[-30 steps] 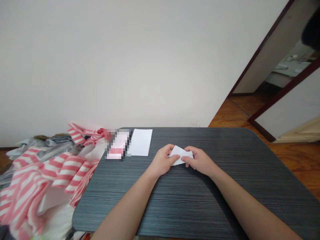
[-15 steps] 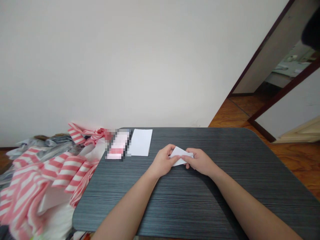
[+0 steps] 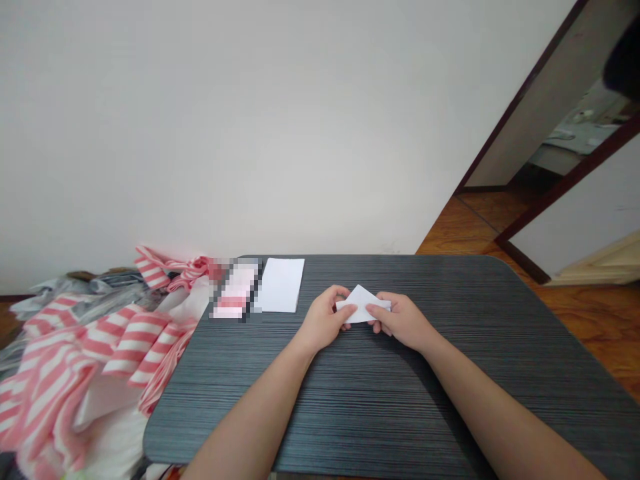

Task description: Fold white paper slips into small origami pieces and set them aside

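Observation:
A small white folded paper (image 3: 361,308) is held between both my hands above the dark table. Its top comes to a point and its two side corners stick out left and right. My left hand (image 3: 324,321) pinches the left part, thumb on the near face and fingers behind. My right hand (image 3: 401,321) grips the right part the same way, its thumb close to the left thumb. The fingers behind the paper are partly hidden.
A stack of white paper (image 3: 283,285) lies on the dark wood-grain table (image 3: 370,400) at the back left. Beside it is a pixelated flat object (image 3: 237,288). Red-and-white striped cloth (image 3: 135,340) is heaped left of the table. A white wall (image 3: 300,133) stands behind.
The folded paper has turned so its point faces up and away. My thumbs have moved slightly apart, and more of the paper's face shows.

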Tool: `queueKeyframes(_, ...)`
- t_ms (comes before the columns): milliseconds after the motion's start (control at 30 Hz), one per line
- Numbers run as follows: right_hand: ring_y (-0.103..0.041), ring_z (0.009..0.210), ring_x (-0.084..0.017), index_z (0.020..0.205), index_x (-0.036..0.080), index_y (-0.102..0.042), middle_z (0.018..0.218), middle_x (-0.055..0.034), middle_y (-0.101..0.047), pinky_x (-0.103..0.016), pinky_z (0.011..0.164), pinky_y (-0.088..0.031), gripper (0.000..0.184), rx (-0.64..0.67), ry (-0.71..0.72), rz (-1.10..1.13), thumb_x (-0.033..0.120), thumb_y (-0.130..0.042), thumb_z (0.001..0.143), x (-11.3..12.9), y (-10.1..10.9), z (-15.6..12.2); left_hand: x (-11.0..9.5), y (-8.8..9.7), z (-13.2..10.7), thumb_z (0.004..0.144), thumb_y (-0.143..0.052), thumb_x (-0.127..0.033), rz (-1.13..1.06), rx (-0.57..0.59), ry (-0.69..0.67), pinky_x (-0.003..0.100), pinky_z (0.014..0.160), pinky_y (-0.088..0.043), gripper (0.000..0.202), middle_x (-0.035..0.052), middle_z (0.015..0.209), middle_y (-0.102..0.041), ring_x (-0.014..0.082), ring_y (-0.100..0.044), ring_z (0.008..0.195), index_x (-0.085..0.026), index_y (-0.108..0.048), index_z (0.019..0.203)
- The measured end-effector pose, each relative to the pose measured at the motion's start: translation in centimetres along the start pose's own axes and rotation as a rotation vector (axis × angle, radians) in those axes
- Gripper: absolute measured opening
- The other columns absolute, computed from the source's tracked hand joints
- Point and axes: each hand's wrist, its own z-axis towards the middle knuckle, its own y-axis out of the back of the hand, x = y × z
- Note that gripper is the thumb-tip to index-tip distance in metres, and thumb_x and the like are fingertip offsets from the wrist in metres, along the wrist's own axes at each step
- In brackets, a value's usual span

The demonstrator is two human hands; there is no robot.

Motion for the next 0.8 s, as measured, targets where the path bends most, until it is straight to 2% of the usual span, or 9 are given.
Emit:
queueKeyframes(533, -0.042, 0.038, -0.008, 0.071, 0.015, -0.056, 0.052, -0.0006, -0.06, -0.02, 0.038, -0.031, 0.029, -0.042, -0.012, 0.041, 0.042, -0.052, 0.082, -0.69, 0.43, 0.24, -0.1, 0.28, 0.26, 0.078, -0.056, -0.037, -0.086, -0.036, -0.007, 0.02, 0.047, -0.041, 0.029, -0.0029, 0.056, -0.055, 0.0102, -0.055, 0.048, -0.015, -0.05, 0.096)
queueKeyframes(667, -0.042, 0.038, -0.008, 0.071, 0.015, -0.056, 0.051, -0.0003, -0.059, -0.02, 0.038, -0.031, 0.029, -0.042, -0.007, 0.041, 0.042, -0.052, 0.082, -0.64, 0.48, 0.23, -0.21, 0.21, 0.2, 0.078, -0.056, -0.038, -0.113, -0.036, -0.005, 0.02, 0.049, -0.043, 0.034, -0.0031, 0.057, -0.056, 0.0101, -0.055, 0.049, -0.016, -0.049, 0.102)
queueKeyframes(800, -0.042, 0.038, -0.007, 0.071, 0.015, -0.056, 0.051, -0.0002, -0.059, -0.02, 0.039, -0.031, 0.03, -0.022, 0.003, 0.039, 0.042, -0.051, 0.083, -0.3, 0.31, 0.09, -0.22, 0.08, 0.13, 0.077, -0.058, -0.037, -0.107, 0.019, -0.002, 0.021, 0.051, -0.044, 0.039, -0.0012, 0.063, -0.058, 0.0097, -0.054, 0.051, -0.016, -0.049, 0.108)
